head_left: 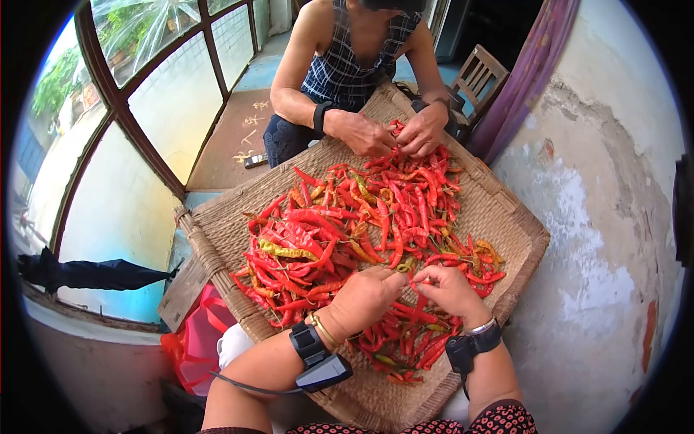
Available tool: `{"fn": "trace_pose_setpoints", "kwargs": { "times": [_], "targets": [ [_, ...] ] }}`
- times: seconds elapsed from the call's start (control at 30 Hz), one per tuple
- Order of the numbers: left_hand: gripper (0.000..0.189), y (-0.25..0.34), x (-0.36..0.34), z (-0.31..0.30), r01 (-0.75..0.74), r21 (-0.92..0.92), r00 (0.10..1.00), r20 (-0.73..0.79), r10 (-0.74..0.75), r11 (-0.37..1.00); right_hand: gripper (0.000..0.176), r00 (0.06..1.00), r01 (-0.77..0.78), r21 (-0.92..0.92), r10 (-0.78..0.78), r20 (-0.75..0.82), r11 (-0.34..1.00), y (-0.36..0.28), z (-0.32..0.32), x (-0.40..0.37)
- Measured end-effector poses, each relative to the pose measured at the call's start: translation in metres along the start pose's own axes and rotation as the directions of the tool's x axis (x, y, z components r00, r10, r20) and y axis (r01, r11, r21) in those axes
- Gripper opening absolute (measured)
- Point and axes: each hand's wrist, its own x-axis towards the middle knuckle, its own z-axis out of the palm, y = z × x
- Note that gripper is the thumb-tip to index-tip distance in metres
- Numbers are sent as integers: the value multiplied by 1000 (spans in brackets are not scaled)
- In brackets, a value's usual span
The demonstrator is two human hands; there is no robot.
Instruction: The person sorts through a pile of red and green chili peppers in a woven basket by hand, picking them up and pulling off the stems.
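Observation:
A large heap of chili peppers (311, 228), mostly red with some yellow-green and orange ones, covers the middle of a woven tray (224, 249). Over the near side of the heap, my left hand (367, 295) and my right hand (450, 291) come together, fingertips almost touching. Both are closed in a pinch at a small red chili pepper (414, 285), which my fingers partly hide. A thinner layer of red chili peppers (405, 343) lies below my hands, towards me.
Across the tray, a person (354, 65) bends over the peppers, both hands (390, 134) working at the heap's far edge. A rough wall (578, 217) stands on the right, with a wooden chair (478, 81) behind. Pink bags (206, 333) and a dark folded umbrella (101, 273) are on the left.

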Motion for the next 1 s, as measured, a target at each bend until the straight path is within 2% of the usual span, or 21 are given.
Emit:
{"fn": "trace_pose_setpoints", "kwargs": {
  "times": [0.07,0.13,0.17,0.2,0.23,0.27,0.33,0.4,0.47,0.53,0.57,0.6,0.67,0.7,0.73,0.8,0.83,0.87,0.9,0.97,1.0],
  "targets": [
    [16,0,-3,1,9,26,1000,22,-9,1000,17,998,-62,10,63,-25,998,1,-7,3],
    [16,-1,-2,1,14,59,999,41,-16,998,29,969,80,286,-7,-246,955,6,-12,11],
    [16,-1,-2,2,-2,90,998,62,-4,996,29,969,80,285,-7,-246,955,5,-11,13],
    [16,-1,-3,3,-17,119,996,86,7,993,36,893,319,454,-103,-438,832,-9,-8,15],
    [16,0,-3,3,-15,113,996,93,4,994,44,769,549,543,-129,-626,636,-16,-7,16],
    [17,-1,-3,1,-14,150,992,128,-6,989,44,772,539,550,-112,-626,639,-13,-9,16],
    [18,-3,-6,0,-17,220,971,236,-36,975,55,838,382,532,-40,-544,756,1,-14,14],
    [18,-4,-9,-4,-48,306,943,327,-58,951,43,941,126,464,42,-335,877,7,-14,14],
    [16,-6,-13,-3,-58,358,927,366,-82,932,34,984,94,434,-16,-179,896,4,-6,12],
    [13,-3,-14,-7,-48,541,878,424,-223,839,32,988,139,388,-102,-115,911,13,8,15],
    [10,-3,-14,-8,-48,547,887,408,-216,836,34,991,121,211,-108,-73,970,11,10,14],
    [10,-3,-13,-8,-50,538,881,421,-217,841,36,994,107,26,-106,-29,994,4,12,11],
    [10,-3,-7,-9,-49,479,928,345,-137,876,37,996,89,-6,-89,-21,996,-1,17,8],
    [11,-1,-3,-10,-51,425,950,299,-87,904,35,956,285,-96,-291,-48,954,2,20,8],
    [11,1,-2,-8,-51,422,949,303,-88,905,34,874,466,-190,-483,-53,864,3,22,9],
    [15,5,0,-4,-41,226,989,148,7,973,32,871,478,-136,-488,-56,868,-2,22,6],
    [15,5,0,-2,-67,138,992,114,52,988,31,930,367,-46,-364,49,929,-10,16,3],
    [15,4,0,1,-65,136,992,115,49,989,30,957,237,30,-238,165,971,-14,13,1],
    [18,3,-1,3,-44,128,990,139,26,991,30,957,234,30,-235,167,972,-12,15,1],
    [21,4,-1,5,-15,115,986,164,-4,993,23,956,292,73,-293,9,954,-6,20,3],
    [21,6,0,4,39,23,989,141,-42,999,23,958,286,76,-288,14,955,-5,21,2]
  ]
}}
